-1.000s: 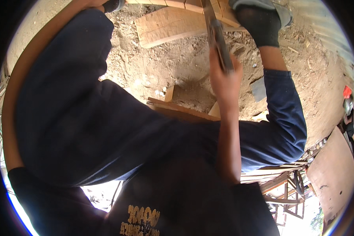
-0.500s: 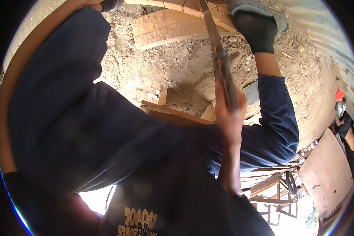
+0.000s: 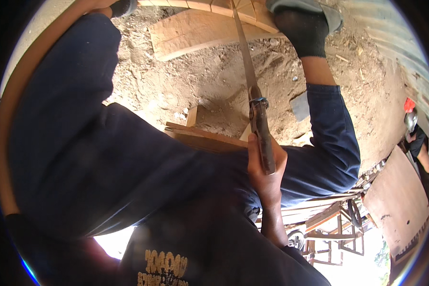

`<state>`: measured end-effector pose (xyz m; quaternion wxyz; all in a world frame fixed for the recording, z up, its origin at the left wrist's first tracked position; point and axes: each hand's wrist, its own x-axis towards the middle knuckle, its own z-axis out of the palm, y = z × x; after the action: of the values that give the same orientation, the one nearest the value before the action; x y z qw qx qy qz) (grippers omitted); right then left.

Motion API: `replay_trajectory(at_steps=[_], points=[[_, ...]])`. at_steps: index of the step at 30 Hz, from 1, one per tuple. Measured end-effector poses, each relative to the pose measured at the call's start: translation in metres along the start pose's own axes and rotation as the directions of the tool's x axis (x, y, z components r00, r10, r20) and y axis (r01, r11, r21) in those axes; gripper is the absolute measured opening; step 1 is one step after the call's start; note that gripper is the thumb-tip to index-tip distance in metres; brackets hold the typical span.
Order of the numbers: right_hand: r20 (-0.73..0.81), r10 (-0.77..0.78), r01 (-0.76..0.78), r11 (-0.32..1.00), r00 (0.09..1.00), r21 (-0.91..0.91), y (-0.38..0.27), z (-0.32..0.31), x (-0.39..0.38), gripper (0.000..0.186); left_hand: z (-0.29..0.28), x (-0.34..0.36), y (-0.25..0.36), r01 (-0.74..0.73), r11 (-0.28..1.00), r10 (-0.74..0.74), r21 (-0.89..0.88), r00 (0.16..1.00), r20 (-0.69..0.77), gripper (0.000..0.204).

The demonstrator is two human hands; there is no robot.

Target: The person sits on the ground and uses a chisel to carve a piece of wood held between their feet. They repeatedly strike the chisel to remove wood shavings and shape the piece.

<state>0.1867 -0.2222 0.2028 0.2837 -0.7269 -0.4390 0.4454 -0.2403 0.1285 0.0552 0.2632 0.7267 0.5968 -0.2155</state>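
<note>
My right hand (image 3: 267, 155) is closed around the dark handle of a handsaw (image 3: 246, 62), which has a blue binding where the handle meets its long narrow blade. The blade points away from me, and its far end meets a curved wooden board (image 3: 195, 5) marked with several crosswise lines or cuts. Beside my right foot, this board runs along the top edge of the picture. My left forearm (image 3: 7, 143) curves up the left rim and leaves at the top; the hand itself is out of sight.
A flat wooden plank (image 3: 190, 33) lies on the dirt ground below the curved board. My right shoe (image 3: 302, 12) is by the board's right end. More wood (image 3: 200, 138) lies under my legs. Corrugated sheeting (image 3: 386, 28), a wooden frame (image 3: 333, 233) and another person (image 3: 417, 138) are at the right.
My right hand has drawn the saw back toward my body and slightly left. The whole view has shifted a little. My left arm stays about where it was.
</note>
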Motion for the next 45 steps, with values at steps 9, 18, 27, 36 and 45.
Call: replay_trajectory(at_steps=[9, 18, 27, 36, 45], points=[[0.027, -0.060, 0.061, 0.998, 0.998, -0.010, 0.003, 0.015, 0.025, 0.012, -0.014, 0.067, -0.023, -0.033, 0.999, 0.032, 0.037, 0.999, 0.034, 0.088], [0.008, -0.007, 0.006, 0.990, 1.000, 0.140, 0.019, 0.009, 0.018, 0.010, -0.037, 0.036, -0.003, 0.034, 0.998, -0.035, 0.057, 0.999, 0.008, 0.097], [0.064, 0.007, -0.006, 1.000, 0.998, -0.011, 0.028, -0.036, -0.051, 0.011, -0.078, -0.018, 0.042, 0.104, 0.993, -0.088, -0.049, 0.961, 0.263, 0.087], [0.029, -0.052, 0.051, 0.998, 0.998, 0.037, 0.041, -0.010, -0.014, 0.013, -0.075, -0.148, 0.090, -0.078, 0.796, -0.155, -0.600, 0.932, -0.327, 0.068], [-0.056, -0.166, 0.166, 0.986, 0.984, -0.017, 0.054, 0.020, 0.053, 0.021, -0.108, -0.348, 0.142, -0.792, 0.042, -0.113, -0.609, 0.602, -0.790, 0.042]])
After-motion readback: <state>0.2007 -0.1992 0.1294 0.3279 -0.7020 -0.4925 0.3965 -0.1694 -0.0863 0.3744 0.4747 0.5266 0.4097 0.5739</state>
